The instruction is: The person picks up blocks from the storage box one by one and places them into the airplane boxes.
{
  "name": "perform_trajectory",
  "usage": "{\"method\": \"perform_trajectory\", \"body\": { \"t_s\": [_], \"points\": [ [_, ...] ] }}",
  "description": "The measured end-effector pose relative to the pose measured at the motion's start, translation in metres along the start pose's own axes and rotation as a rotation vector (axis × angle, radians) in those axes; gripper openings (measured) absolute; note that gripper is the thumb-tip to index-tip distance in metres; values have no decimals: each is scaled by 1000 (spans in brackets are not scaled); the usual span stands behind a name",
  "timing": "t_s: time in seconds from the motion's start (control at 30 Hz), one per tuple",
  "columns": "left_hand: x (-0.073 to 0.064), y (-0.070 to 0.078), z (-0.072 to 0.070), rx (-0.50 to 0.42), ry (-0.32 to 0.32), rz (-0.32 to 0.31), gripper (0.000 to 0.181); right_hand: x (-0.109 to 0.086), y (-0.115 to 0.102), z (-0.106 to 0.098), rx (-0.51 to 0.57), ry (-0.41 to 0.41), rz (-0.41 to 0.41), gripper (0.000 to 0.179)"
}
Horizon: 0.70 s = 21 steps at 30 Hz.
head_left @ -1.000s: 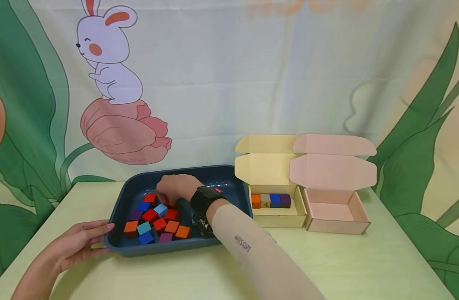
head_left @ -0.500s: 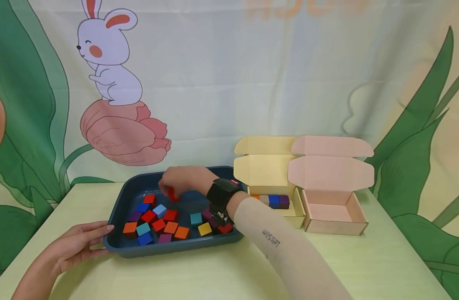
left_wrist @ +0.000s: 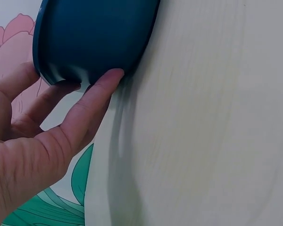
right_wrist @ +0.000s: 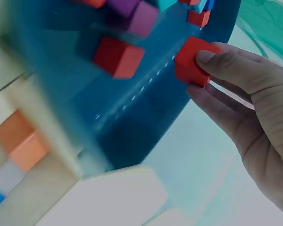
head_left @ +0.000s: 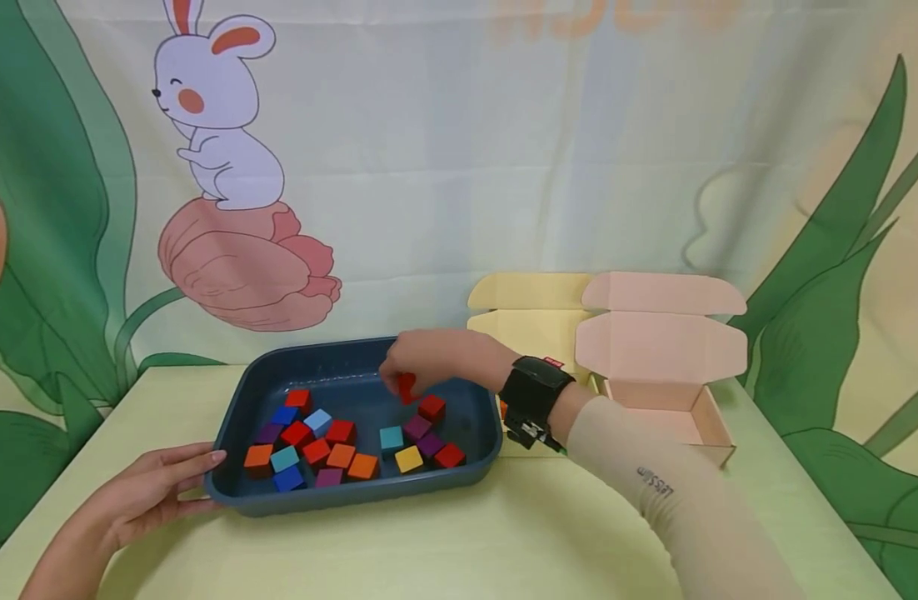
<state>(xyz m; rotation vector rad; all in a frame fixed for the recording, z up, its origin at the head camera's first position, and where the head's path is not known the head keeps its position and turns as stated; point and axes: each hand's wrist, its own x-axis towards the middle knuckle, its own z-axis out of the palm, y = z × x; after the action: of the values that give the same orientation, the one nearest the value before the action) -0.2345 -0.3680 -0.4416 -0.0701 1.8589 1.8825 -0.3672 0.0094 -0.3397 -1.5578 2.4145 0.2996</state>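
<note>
My right hand [head_left: 429, 362] pinches a red cube [right_wrist: 191, 61] between thumb and fingers, above the back of the dark blue tray [head_left: 339, 498]. A second red cube [head_left: 432, 407] lies just below it in the tray. At the tray's left end my left hand [head_left: 162, 483] holds the outside, thumb near the rim and other fingers lower down. In the left wrist view its fingertips touch the blue wall [left_wrist: 94, 37]. Several cubes lie loose in the tray, among them a yellow cube [head_left: 410, 459], a teal cube [head_left: 391, 439] and an orange cube [head_left: 363, 467].
Right of the tray stand a yellow box [head_left: 534, 337] and a pink box [head_left: 661, 346], lids raised. An orange cube [right_wrist: 21, 139] and others sit in the yellow box, mostly hidden by my wrist in the head view. A printed curtain [head_left: 429, 167] hangs behind.
My right hand has lifted a red cube from the tray's left part and carried it rightward. The cubes at the tray's right side have come into view. My left hand stays put.
</note>
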Motion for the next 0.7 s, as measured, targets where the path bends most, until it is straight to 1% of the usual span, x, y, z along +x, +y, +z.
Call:
{"method": "perform_trajectory", "body": {
  "t_s": [0.13, 0.23, 0.33, 0.43, 0.53, 0.6, 0.7],
  "points": [
    [-1, -4, 1, 2, 8, -11, 80, -28, 8, 9, 4, -6, 37, 20],
    [-1, -4, 2, -6, 22, -21, 80, -48, 13, 14, 29, -6, 82, 21],
    [-1, -4, 1, -6, 22, -16, 80, -67, 20, 20, 64, 9, 116, 21],
    [-1, -3, 0, 7, 17, -11, 81, -83, 26, 26, 107, 40, 117, 21],
    [-1, -1, 0, 13, 23, -10, 81, -96, 29, 29, 148, 91, 98, 20],
    [-1, -1, -1, 14, 28, -9, 81, -103, 31, 28, 157, 119, 81, 19],
    [-1, -1, 0, 12, 31, -8, 81, -111, 32, 28, 149, 136, 74, 16]
  ]
}}
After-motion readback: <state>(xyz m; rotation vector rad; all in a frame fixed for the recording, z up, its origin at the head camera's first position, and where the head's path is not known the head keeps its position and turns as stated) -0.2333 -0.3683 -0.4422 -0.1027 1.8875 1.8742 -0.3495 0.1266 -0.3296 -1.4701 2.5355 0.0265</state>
